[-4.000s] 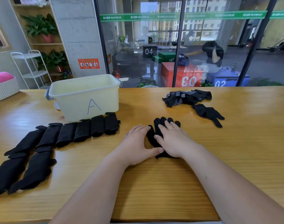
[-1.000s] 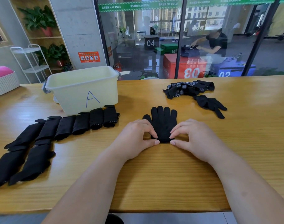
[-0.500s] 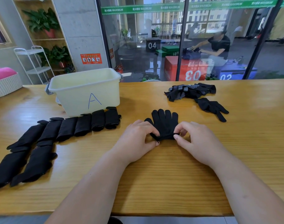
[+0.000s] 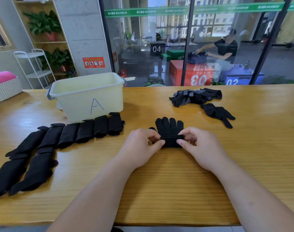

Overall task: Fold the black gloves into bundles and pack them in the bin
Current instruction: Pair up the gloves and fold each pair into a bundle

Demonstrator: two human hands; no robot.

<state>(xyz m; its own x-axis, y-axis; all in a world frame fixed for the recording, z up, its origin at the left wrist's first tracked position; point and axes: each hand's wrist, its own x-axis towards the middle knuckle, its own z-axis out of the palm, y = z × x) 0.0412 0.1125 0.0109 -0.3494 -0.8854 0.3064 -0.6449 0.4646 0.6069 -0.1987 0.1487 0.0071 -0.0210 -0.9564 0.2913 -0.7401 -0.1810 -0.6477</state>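
A black glove pair [image 4: 169,129] lies flat in the middle of the wooden table [image 4: 176,181], fingers pointing away from me. Its cuff end is rolled up a little. My left hand [image 4: 139,148] pinches the left end of that roll and my right hand [image 4: 199,148] pinches the right end. The cream bin marked "A" [image 4: 88,96] stands at the back left. Several folded black bundles [image 4: 86,131] lie in a row before the bin, and more bundles [image 4: 22,173] lie at the near left.
A heap of loose black gloves [image 4: 195,97] lies at the back right, with a single glove [image 4: 217,113] just in front of it. A white basket with a pink cushion [image 4: 4,87] stands at the far left. A glass wall runs behind the table.
Both hands went from pressing the glove pair flat to pinching its cuff end, and the cuff has been rolled over toward the fingers.
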